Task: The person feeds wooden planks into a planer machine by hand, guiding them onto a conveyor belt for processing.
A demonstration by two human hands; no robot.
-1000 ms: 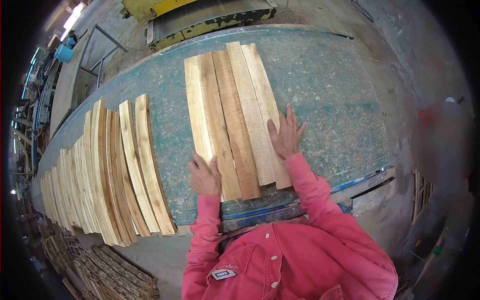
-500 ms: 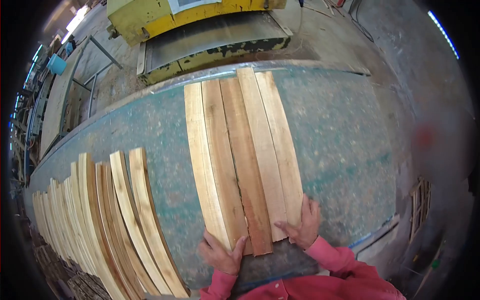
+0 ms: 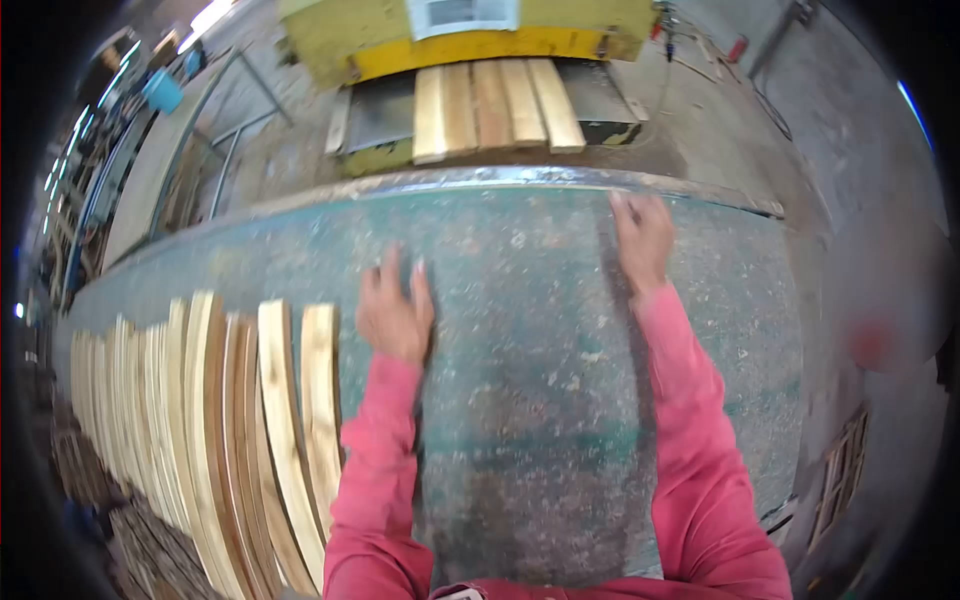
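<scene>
Five boards (image 3: 491, 105) had moved beyond the table (image 3: 540, 330) onto the yellow machine (image 3: 565, 42), seemingly ending that transfer; above the table, the left hand (image 3: 393, 320) had spread fingers, the right hand (image 3: 645, 240) loosely bent ones, pinching nothing.

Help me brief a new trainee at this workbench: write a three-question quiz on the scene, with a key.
1. How many boards lie side by side at the opening of the yellow machine?

2. True or false: the left hand is gripping a board.

3. Where on the table is the row of wooden strips?
A) At the person's left
B) At the person's right
C) Along the far edge only

Key:
1. Five.
2. False; the left hand is empty, its fingers spread.
3. A.
</scene>
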